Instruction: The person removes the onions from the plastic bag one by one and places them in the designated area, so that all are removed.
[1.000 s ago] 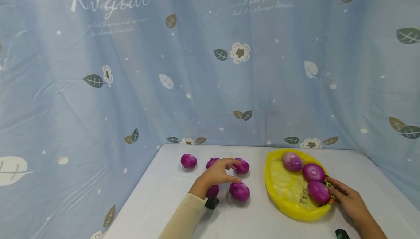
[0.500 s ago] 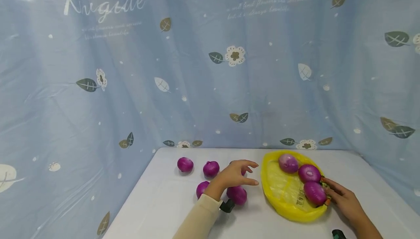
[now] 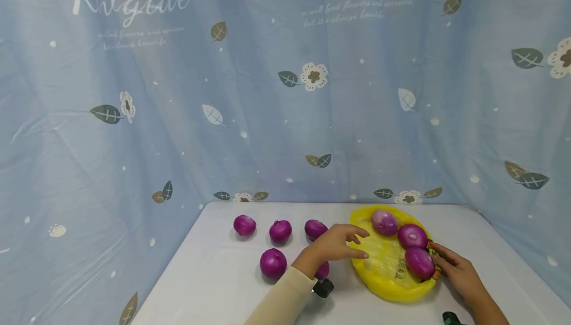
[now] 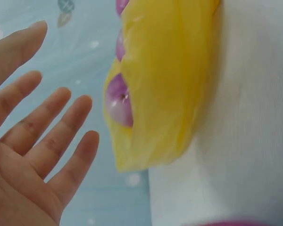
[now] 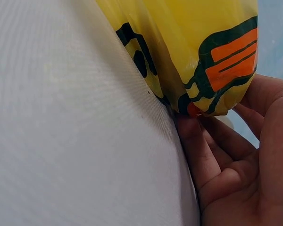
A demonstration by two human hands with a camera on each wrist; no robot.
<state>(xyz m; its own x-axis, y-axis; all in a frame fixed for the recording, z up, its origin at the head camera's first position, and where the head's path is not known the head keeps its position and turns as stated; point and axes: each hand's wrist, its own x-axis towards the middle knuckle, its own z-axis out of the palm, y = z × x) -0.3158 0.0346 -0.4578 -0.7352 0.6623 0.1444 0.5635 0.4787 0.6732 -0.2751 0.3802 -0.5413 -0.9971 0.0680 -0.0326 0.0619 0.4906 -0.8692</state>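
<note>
A yellow plastic bag [image 3: 394, 293] lies spread open on the table, its rim rolled into a round wall. Inside it sit three red onions; one is the nearest onion [image 3: 420, 263], against the right wall. My left hand [image 3: 334, 245] reaches over the bag's left rim with fingers apart and nothing between them. In the left wrist view its palm and spread fingers [image 4: 61, 141] show beside the bag. At the bag's right side, my right hand [image 3: 459, 273] grips the printed edge. The right wrist view shows its fingers [image 5: 203, 150] against the bag's lower edge.
Several red onions stand on the white table [image 3: 214, 275] left of the bag, among them a front onion [image 3: 273, 263] and a far-left onion [image 3: 245, 225]. Another onion [image 3: 323, 270] is partly hidden by my left wrist. A blue patterned curtain [image 3: 250, 117] hangs behind.
My left hand has moved right, from above the loose onions to the bag's left rim, with nothing in it. My right hand stays at the bag. The head view has shifted slightly.
</note>
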